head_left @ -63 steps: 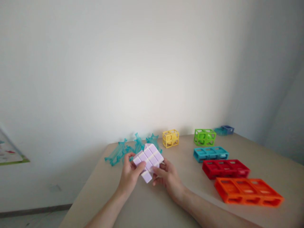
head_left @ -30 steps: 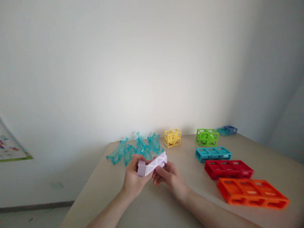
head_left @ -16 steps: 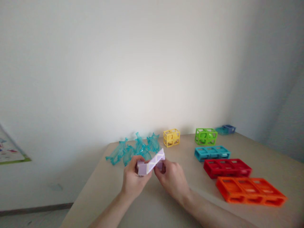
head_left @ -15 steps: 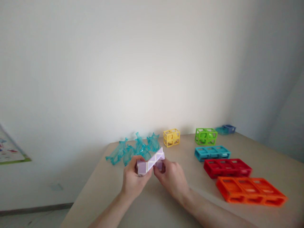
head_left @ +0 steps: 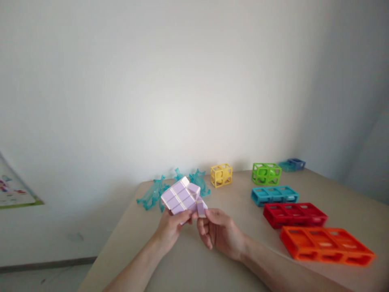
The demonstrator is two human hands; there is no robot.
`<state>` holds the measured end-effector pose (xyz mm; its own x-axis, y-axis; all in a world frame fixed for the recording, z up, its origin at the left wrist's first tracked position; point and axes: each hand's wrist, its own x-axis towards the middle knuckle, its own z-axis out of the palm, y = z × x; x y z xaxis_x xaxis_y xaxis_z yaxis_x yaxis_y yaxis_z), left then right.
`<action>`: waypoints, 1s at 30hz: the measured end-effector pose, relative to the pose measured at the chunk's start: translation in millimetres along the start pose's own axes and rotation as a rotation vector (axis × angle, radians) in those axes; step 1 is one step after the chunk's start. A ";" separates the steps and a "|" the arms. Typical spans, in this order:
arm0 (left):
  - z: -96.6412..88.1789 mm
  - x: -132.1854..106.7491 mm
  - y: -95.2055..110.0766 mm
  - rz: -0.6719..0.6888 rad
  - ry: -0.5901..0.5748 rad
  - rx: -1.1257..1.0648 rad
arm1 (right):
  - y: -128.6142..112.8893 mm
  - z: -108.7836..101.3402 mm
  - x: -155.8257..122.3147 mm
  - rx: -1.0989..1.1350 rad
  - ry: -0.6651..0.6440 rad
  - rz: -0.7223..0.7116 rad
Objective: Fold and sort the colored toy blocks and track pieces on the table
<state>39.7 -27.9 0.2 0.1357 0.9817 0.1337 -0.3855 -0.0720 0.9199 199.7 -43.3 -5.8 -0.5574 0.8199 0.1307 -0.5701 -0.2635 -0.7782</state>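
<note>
A pale lilac and white folding block puzzle point(head_left: 181, 196) is held above the table's near left part, its gridded face turned toward me. My left hand point(head_left: 170, 229) grips it from below and the left. My right hand point(head_left: 220, 233) pinches a small end segment of the puzzle at its lower right corner with thumb and forefinger, the other fingers curled beneath.
Clear teal plastic pieces point(head_left: 152, 195) lie piled behind the puzzle. Across the beige table point(head_left: 194, 267) sit open frame blocks: yellow point(head_left: 221, 175), green point(head_left: 266, 173), teal point(head_left: 274, 195), red point(head_left: 294, 214), orange point(head_left: 326, 243). Small blue pieces point(head_left: 293, 164) lie at the far right corner by the wall.
The puzzle was edge-on half a second ago; now it is tilted up, its flat gridded face showing. My right hand has shifted to pinching one end segment.
</note>
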 end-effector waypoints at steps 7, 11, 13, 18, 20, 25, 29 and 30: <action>-6.2 -1.4 4.7 0.122 -0.130 0.277 | 4.0 -1.1 3.9 -0.088 0.192 0.066; -8.7 -2.1 9.4 0.045 -0.139 0.227 | 4.8 -0.6 2.0 -0.058 0.115 0.151; -8.7 -1.9 9.6 -0.033 -0.145 0.136 | 3.6 0.5 0.2 0.005 0.064 0.189; -7.5 -0.2 2.7 -0.009 -0.152 0.167 | -2.0 -1.3 2.8 -0.087 0.196 0.127; -6.1 -0.2 0.9 0.059 -0.135 0.275 | -5.2 -3.5 5.7 -0.183 0.287 0.131; -4.0 -2.7 2.7 0.098 -0.122 0.429 | -12.5 -5.0 8.8 -0.250 0.393 0.192; -7.3 -1.6 -0.4 0.103 -0.098 0.343 | -15.6 -1.2 6.7 -0.239 0.382 0.228; -8.0 -0.9 -2.0 0.106 -0.080 0.304 | -15.9 -0.3 6.1 -0.238 0.371 0.220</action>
<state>33.1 -27.2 -4.7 0.1850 0.9499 0.2520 -0.1125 -0.2343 0.9656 205.5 -33.9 7.2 -0.3719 0.8950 -0.2463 -0.2856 -0.3628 -0.8870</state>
